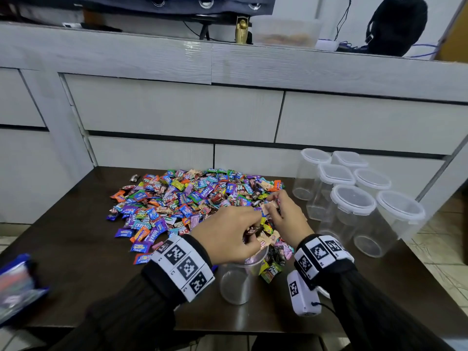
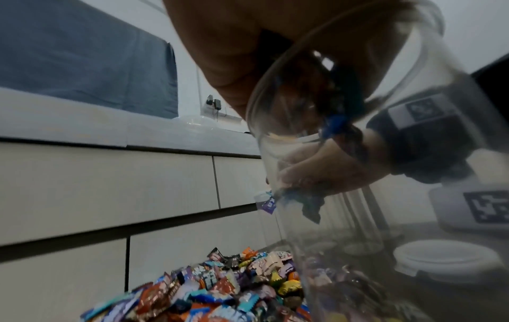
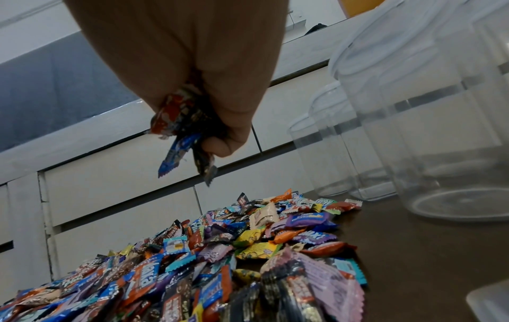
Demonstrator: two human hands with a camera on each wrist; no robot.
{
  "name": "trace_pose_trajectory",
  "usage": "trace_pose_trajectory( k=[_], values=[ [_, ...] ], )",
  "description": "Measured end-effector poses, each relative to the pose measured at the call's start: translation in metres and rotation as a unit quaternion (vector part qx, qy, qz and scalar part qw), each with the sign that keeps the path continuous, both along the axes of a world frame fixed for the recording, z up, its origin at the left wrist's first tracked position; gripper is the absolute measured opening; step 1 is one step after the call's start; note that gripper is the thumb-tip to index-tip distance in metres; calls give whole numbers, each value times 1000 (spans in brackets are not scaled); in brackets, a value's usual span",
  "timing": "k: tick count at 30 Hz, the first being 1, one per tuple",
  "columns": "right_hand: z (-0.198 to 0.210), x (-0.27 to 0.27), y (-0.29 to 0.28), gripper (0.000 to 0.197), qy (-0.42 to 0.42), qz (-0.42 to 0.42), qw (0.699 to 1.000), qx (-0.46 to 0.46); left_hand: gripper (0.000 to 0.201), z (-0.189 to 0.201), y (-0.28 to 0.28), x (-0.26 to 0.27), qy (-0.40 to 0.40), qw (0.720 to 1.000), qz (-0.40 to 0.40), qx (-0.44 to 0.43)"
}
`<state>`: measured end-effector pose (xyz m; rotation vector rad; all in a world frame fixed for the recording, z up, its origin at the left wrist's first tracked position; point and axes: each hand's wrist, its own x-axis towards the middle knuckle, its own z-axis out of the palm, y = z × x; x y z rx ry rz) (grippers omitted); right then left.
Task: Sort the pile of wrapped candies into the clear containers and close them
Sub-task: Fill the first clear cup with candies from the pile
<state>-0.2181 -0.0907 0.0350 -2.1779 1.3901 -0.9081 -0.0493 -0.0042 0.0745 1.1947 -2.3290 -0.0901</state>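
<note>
- sorting step: left hand curls round a few sweets above the open jar just below it.
- right hand clutches several wrappers over the pile ahead of both hands.
- next, probably: drop matching sweets into the jar; lidded jars wait right of the right hand.

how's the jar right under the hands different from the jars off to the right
The near jar is open, its rim bare under the left hand; the jars on the right all wear white lids. The near jar stands alone beside the candy pile; the others cluster together. All are clear plastic and look empty.
</note>
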Motion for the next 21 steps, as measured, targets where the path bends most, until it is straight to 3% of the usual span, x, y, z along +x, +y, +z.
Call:
trace_pose_trajectory(
  k=[6,11,21],
  values=[
    [3,-1,0,11,-10,8,1000,1,20,2,-4,-2,-93,996,8,13],
    [6,-4,1,6,-18,15,1000,-1,26,6,1,-4,-77,997,-15,26],
    [15,-6,1,4,-29,19,999,-2,19,3,4,-2,-39,998,-31,46]
  ],
)
